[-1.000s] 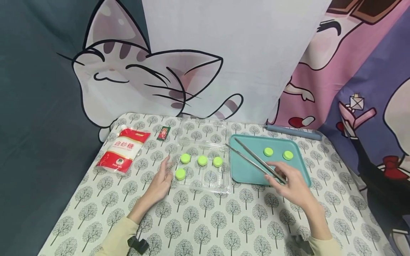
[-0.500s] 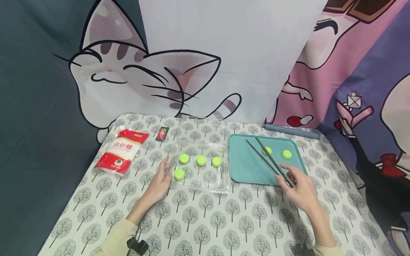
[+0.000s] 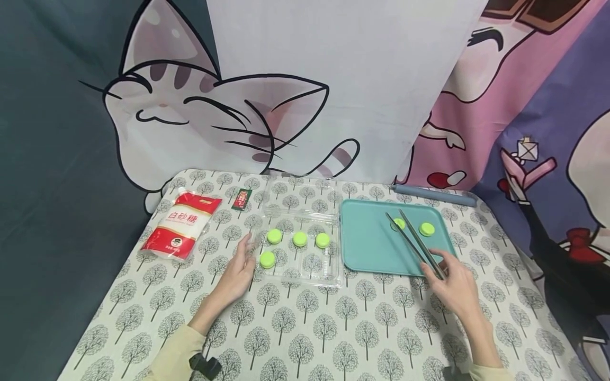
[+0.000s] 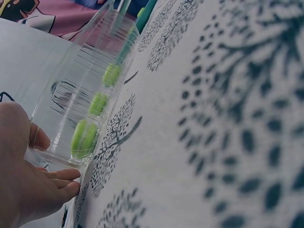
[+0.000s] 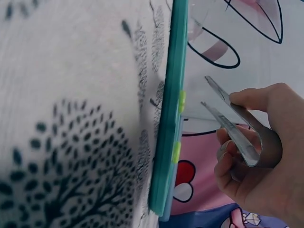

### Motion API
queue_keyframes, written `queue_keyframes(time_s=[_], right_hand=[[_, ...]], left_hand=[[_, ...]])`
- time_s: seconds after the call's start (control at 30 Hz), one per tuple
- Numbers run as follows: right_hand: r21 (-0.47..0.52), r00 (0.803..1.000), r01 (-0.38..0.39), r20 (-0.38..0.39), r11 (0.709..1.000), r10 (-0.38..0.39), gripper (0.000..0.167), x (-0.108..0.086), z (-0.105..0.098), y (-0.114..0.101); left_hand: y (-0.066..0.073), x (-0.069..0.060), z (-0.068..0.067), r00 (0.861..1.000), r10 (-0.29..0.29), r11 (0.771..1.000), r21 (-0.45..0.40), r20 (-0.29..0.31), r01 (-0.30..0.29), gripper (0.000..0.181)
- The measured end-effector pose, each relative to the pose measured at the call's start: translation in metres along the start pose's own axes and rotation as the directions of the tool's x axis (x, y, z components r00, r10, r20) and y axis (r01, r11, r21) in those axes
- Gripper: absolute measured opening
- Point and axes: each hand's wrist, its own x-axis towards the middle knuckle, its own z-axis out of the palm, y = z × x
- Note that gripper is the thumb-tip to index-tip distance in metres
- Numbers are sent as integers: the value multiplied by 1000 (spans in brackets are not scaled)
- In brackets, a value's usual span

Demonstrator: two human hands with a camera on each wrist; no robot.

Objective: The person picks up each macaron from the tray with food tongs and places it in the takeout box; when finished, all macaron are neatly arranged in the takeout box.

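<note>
In the head view, my right hand (image 3: 455, 286) pinches metal tongs (image 3: 421, 248) by their bent end, thumb and fingers on opposite arms. The tongs' tips are spread, overlapping the left green macaron (image 3: 394, 226) on the teal tray (image 3: 367, 254). From the right wrist view, the tongs (image 5: 237, 126) hang above the tray with nothing between their tips. A second macaron (image 3: 427, 229) lies further right. My left hand (image 3: 238, 270) holds the left edge of a clear plastic box (image 3: 329, 278). Several green macarons (image 3: 299, 239) sit inside it.
The box's clear lid (image 3: 300, 196) lies folded back behind it. A red and white sugar bag (image 3: 183, 225) and a small green and red packet (image 3: 241, 199) lie at the left. A grey-blue rod (image 3: 433, 196) lies behind the tray. A patterned cloth covers the table.
My right hand has carried the tongs rightward from beside the box to over the left macaron on the tray. The left hand and the box stay in place.
</note>
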Motion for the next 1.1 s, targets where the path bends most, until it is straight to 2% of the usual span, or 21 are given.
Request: queue_keyframes(time_s=[0.53,1.1], right_hand=[[-33,992,-67,102,997,70,47,-2,2,13],[-51,1000,-15,27,999,16,39,-6,6,16]], left_hand=[[0,0,1,1000,6,1000,-3,-3,-6,64],[2,0,1,1000,-4,1000,-2,-3,4,65]])
